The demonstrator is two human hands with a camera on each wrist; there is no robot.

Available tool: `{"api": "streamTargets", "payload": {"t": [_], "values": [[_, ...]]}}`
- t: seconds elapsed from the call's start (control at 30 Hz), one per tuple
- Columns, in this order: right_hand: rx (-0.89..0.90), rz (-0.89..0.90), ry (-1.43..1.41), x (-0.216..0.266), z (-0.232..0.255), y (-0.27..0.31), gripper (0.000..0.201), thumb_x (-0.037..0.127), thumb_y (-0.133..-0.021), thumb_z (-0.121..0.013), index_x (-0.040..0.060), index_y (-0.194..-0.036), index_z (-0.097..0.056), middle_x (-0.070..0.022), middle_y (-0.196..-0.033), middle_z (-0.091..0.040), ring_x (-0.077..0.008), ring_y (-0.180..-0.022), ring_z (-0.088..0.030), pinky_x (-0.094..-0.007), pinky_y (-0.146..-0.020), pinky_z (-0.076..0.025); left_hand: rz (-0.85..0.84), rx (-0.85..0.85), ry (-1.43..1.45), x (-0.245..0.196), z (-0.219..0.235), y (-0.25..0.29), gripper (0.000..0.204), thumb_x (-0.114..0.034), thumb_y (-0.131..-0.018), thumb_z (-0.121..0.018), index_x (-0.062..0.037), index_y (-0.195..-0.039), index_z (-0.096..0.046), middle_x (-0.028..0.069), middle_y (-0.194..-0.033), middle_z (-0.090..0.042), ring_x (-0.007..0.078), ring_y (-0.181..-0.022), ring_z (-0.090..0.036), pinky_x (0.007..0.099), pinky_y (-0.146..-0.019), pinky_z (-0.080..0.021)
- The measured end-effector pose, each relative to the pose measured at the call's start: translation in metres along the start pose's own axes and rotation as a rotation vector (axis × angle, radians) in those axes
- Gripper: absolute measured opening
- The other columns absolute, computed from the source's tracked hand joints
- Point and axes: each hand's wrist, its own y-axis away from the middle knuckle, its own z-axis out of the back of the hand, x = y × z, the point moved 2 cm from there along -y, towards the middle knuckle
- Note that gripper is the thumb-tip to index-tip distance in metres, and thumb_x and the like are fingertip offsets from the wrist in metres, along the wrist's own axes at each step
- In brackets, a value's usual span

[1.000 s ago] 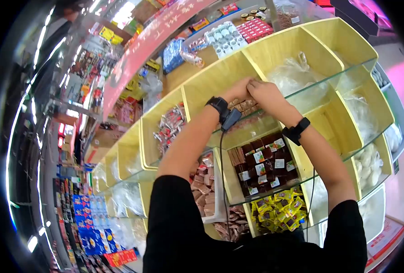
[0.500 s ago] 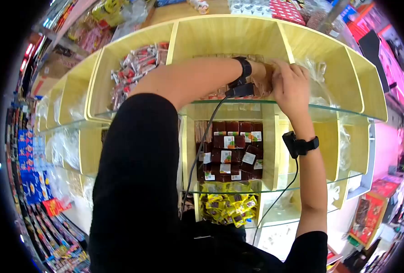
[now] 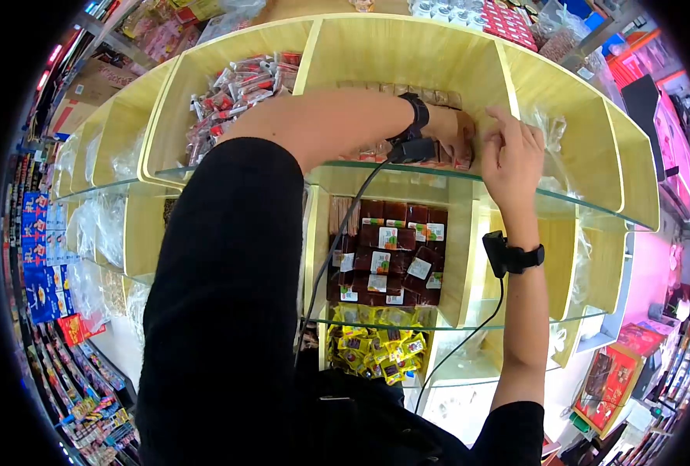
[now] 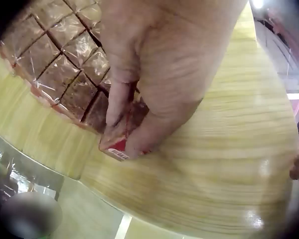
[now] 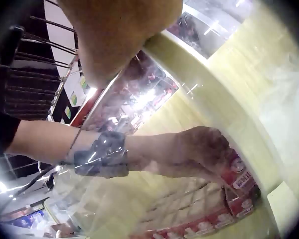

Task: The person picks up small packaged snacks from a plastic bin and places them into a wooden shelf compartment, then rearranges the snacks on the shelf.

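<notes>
Rows of brown, clear-wrapped snack packets with red-printed sides lie side by side in an upper wooden compartment. At the end of these rows, my left hand reaches in and pinches one small brown packet between thumb and fingers, its red printed side showing. In the right wrist view, that packet sits close beside the compartment's divider wall. My right hand is at the divider to the right, fingers loosely bent and holding nothing.
Red-and-white wrapped sticks fill the compartment to the left. A glass edge runs along the front of the upper shelf. Below lie dark brown labelled packs and yellow packets. Clear plastic bags occupy the right compartment.
My hands were together over the packets at first; now the right hand has drawn apart to the right, while the left stays down at the row's end. The head view has turned and shifted.
</notes>
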Motion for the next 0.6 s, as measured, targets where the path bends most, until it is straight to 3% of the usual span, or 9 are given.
{"api": "streamTargets", "payload": {"t": [0.2, 0.3, 0.4, 0.57, 0.6], "values": [[0.003, -0.030, 0.001, -0.002, -0.002, 0.003, 0.038, -0.002, -0.076, -0.056, 0.0106, -0.111, -0.063, -0.0038, -0.073, -0.061, -0.0253, -0.072, -0.058, -0.0370, -0.076, -0.042, -0.076, -0.107, 0.150, 0.024, -0.003, -0.007, 0.028, -0.011, -0.078, -0.082, 0.0023, -0.095, -0.065, 0.0089, -0.084, -0.068, 0.0172, -0.074, -0.067, 0.0303, -0.070, -0.060], [-0.014, -0.030, -0.005, -0.003, -0.003, 0.003, 0.037, -0.002, -0.076, -0.056, 0.0107, -0.110, -0.063, -0.0038, -0.073, -0.061, -0.0254, -0.071, -0.058, -0.0369, -0.075, -0.042, -0.122, -0.133, 0.259, 0.022, 0.003, 0.003, 0.029, -0.009, -0.081, -0.079, 0.0020, -0.103, -0.064, 0.0112, -0.093, -0.069, 0.0192, -0.088, -0.069, 0.0318, -0.075, -0.060], [-0.008, -0.038, -0.018, -0.003, -0.001, 0.004, 0.037, -0.002, -0.076, -0.056, 0.0108, -0.109, -0.063, -0.0033, -0.073, -0.061, -0.0250, -0.071, -0.058, -0.0365, -0.075, -0.042, -0.046, -0.081, 0.615, 0.027, 0.006, 0.005, 0.037, 0.004, -0.087, -0.066, -0.0003, -0.123, -0.058, 0.0120, -0.127, -0.060, 0.0222, -0.116, -0.062, 0.0350, -0.101, -0.054], [-0.010, -0.027, -0.034, -0.004, -0.003, 0.004, 0.038, -0.002, -0.076, -0.056, 0.0111, -0.110, -0.063, -0.0021, -0.072, -0.061, -0.0240, -0.070, -0.058, -0.0360, -0.074, -0.041, 0.031, -0.156, 0.188, 0.031, -0.006, 0.008, 0.039, -0.009, -0.085, -0.076, 0.0039, -0.115, -0.055, 0.0119, -0.108, -0.067, 0.0194, -0.103, -0.066, 0.0296, -0.085, -0.059], [-0.007, -0.028, -0.032, -0.003, -0.003, 0.004, 0.038, -0.003, -0.076, -0.056, 0.0111, -0.110, -0.063, -0.0020, -0.072, -0.061, -0.0238, -0.069, -0.058, -0.0359, -0.074, -0.041, 0.043, -0.162, 0.238, 0.030, -0.008, 0.009, 0.043, -0.009, -0.082, -0.078, 0.0040, -0.115, -0.055, 0.0121, -0.107, -0.067, 0.0196, -0.100, -0.067, 0.0291, -0.082, -0.059]]}}
